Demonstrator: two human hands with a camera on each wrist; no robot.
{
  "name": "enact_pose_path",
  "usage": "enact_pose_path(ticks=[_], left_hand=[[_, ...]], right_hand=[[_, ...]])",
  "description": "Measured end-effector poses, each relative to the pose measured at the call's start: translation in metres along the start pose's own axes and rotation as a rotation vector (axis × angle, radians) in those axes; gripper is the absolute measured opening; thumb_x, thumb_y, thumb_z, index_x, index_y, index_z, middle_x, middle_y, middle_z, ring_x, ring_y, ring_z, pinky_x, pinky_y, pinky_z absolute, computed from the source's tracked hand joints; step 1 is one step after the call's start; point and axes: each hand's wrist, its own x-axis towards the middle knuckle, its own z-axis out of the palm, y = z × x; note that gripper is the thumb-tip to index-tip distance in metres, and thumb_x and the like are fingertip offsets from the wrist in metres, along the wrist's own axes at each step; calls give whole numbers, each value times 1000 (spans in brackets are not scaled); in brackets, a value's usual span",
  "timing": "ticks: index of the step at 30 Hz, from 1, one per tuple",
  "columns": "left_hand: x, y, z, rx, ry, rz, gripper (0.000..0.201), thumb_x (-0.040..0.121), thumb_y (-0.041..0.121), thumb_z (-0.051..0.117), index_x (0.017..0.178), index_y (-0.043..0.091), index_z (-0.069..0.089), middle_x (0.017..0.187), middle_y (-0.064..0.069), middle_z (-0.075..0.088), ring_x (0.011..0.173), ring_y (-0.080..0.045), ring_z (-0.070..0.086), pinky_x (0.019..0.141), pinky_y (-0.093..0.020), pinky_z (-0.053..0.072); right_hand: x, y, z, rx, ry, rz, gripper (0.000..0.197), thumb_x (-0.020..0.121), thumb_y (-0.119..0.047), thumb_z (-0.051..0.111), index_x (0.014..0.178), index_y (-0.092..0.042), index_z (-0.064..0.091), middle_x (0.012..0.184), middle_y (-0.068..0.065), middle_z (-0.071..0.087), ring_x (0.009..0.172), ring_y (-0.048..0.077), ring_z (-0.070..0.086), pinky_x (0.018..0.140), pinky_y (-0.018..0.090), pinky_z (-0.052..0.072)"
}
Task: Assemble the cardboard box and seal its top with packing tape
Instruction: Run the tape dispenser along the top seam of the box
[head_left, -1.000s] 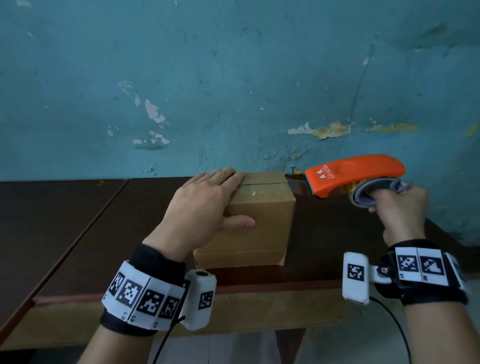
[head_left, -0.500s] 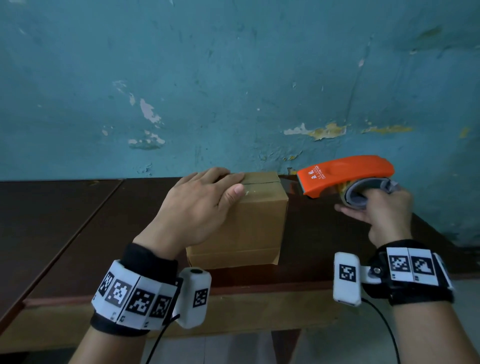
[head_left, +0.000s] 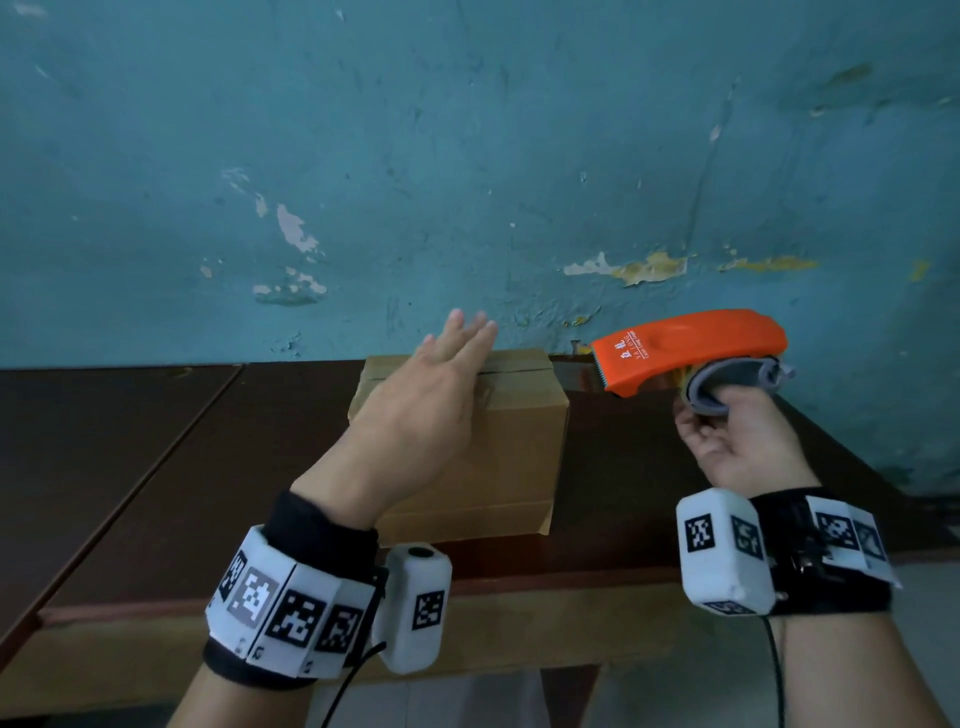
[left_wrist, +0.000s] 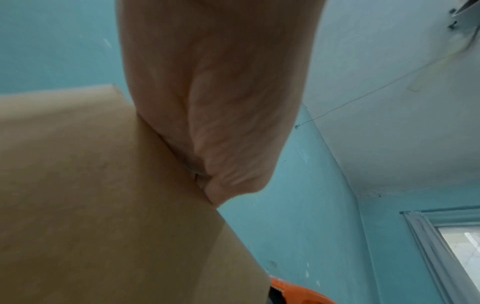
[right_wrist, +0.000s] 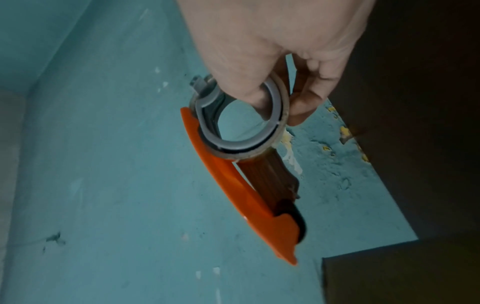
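One brown cardboard box (head_left: 498, 441), flaps closed, upright.

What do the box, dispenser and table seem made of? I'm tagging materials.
Box: plain brown cardboard, matte, with creased folds. Dispenser: likely moulded plastic, a glossy orange shell with a grey ring inside. Table: dark brown, semi-gloss, reflecting the box; probably varnished wood or laminate.

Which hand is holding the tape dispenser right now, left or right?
The right hand: its fingers hook through the grey ring of the orange tape dispenser, held beside the box. The left hand rests on the cardboard box, fingers straight.
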Motion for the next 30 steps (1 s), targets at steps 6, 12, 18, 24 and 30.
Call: enact_pose_path(ticks=[6, 12, 18, 24, 30], left_hand=[[-4, 4, 0, -53, -21, 16, 50, 110, 40, 34, 159, 34, 36, 167, 21, 23, 156, -3, 16, 128, -32, 14], [-4, 4, 5, 239, -131, 5, 91, 84, 90, 29, 160, 42, 18, 174, 4, 6, 160, -29, -9, 128, -58, 2], [-5, 3, 8, 282, -149, -58, 116, 68, 102, 24, 163, 38, 5, 174, -5, 1, 157, -43, -10, 124, -66, 2], [-1, 7, 11, 287, -140, -139, 124, 66, 101, 8, 165, 27, 8, 175, -5, 2, 158, -43, -9, 122, -71, 0], [1, 0, 9, 288, -167, -156, 119, 64, 105, 20, 163, 40, 5, 175, 0, 4, 158, -44, -7, 120, -73, -3]], right_hand=[[1, 4, 0, -13, -3, -44, 19, 97, -3, 52, 112, -11, 61, 101, 10, 66, 85, 19, 65, 58, 22, 53], [1, 7, 1, 0, 18, -37, 19, 97, -5, 52, 112, -13, 60, 103, 9, 65, 87, 18, 65, 63, 23, 50], [-2, 8, 4, 3, 30, -34, 14, 98, -5, 52, 104, -15, 59, 105, 10, 66, 90, 19, 65, 66, 24, 50], [-5, 11, 5, -13, 18, -32, 12, 98, -5, 52, 98, -15, 60, 100, 9, 66, 86, 18, 65, 70, 25, 51], [-7, 11, 7, -34, 28, -28, 10, 100, -8, 53, 95, -16, 57, 99, 10, 65, 86, 20, 65, 70, 25, 52]])
